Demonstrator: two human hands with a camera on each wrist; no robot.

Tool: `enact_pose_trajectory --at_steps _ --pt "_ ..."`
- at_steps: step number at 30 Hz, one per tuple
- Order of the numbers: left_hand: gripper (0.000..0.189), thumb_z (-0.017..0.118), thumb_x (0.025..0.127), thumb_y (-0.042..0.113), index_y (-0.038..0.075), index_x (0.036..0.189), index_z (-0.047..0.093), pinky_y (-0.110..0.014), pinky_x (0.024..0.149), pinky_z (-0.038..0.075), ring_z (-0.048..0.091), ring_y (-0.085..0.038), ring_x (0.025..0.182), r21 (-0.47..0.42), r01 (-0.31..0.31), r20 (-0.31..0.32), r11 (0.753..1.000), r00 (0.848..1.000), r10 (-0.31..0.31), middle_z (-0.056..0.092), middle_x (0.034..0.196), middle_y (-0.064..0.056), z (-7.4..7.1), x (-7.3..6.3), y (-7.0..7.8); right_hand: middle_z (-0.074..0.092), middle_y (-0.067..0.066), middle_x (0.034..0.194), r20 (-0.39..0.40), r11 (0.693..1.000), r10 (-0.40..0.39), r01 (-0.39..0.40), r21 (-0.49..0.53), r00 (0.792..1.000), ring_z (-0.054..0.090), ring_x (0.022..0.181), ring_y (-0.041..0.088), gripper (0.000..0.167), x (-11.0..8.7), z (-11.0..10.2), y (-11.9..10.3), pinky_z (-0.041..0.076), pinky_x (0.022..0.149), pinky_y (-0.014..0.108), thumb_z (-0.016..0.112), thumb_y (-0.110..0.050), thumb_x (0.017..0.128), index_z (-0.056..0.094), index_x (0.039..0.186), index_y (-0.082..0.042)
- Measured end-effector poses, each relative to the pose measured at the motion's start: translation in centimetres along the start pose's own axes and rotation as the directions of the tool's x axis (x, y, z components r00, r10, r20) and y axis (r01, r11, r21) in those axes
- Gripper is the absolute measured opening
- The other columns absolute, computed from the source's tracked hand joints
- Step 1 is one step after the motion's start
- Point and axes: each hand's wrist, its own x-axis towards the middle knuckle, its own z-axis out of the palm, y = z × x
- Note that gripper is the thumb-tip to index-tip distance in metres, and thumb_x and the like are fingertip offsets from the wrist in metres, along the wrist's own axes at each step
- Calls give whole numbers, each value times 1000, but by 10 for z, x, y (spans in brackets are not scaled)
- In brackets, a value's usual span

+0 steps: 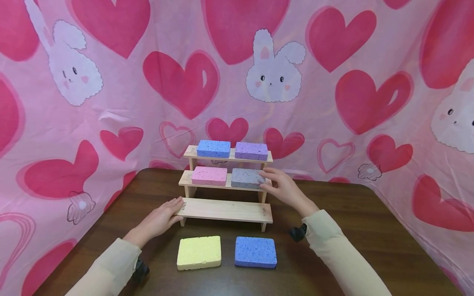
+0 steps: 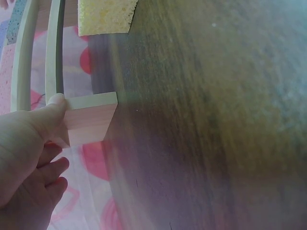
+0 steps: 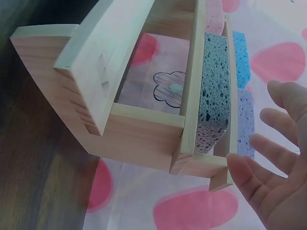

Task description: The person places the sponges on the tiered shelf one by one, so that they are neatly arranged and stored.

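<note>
A three-tier wooden stand (image 1: 226,209) stands on the table. My left hand (image 1: 163,216) grips the left end of its lowest shelf; the left wrist view shows the thumb (image 2: 56,101) on the board's edge and fingers below. My right hand (image 1: 285,187) is beside the right end of the middle shelf, next to a grey sponge (image 1: 245,178). Its fingers are spread and hold nothing in the right wrist view. A pink sponge (image 1: 209,176) shares that shelf. On the top shelf lie a light blue sponge (image 1: 213,149) and a purple sponge (image 1: 251,151).
In front of the stand, a yellow sponge (image 1: 199,253) and a blue sponge (image 1: 255,252) lie flat on the dark wooden table (image 1: 352,242). Behind the table hangs a pink cloth (image 1: 233,98) printed with hearts and rabbits.
</note>
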Motion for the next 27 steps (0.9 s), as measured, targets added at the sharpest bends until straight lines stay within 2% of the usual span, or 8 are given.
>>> enact_pose_trajectory --at_steps 6,13,17,22,27 --pt "60 69 82 17 -8 131 45 -54 98 32 37 -41 124 -5 9 4 1000 1000 -9 40 136 -25 0 0 -1 49 16 130 -18 999 -13 14 35 1000 48 111 31 47 -11 -2 -3 51 80 43 71 -18 82 57 125 -3" --pt "59 69 82 16 -8 130 46 -54 97 33 38 -41 124 -6 -6 -6 1000 1000 6 41 135 -26 0 0 -2 51 12 128 -28 997 -14 16 80 1000 51 81 19 47 -25 2 -1 50 62 27 73 -14 80 59 124 -5" --pt "59 70 82 16 -8 130 46 -53 98 32 38 -41 124 -10 -6 -9 1000 1000 6 41 135 -25 0 0 -2 52 12 127 -15 994 -21 23 108 1000 52 82 20 47 -32 5 -1 50 63 26 74 -14 79 60 123 -6" --pt "60 70 82 16 -8 131 45 -54 97 33 37 -41 124 -16 0 -9 1000 1000 0 40 136 -25 1 0 -2 53 7 126 24 989 -6 2 150 1000 50 91 19 47 -41 9 -4 52 66 32 74 -15 78 61 123 -12" --pt "61 70 82 17 -7 132 44 -54 98 32 37 -41 124 -21 13 0 1000 1000 -13 39 136 -25 2 0 -3 53 7 126 62 984 -20 9 177 998 52 90 20 46 -50 14 -2 52 66 29 73 -21 80 60 124 -14"
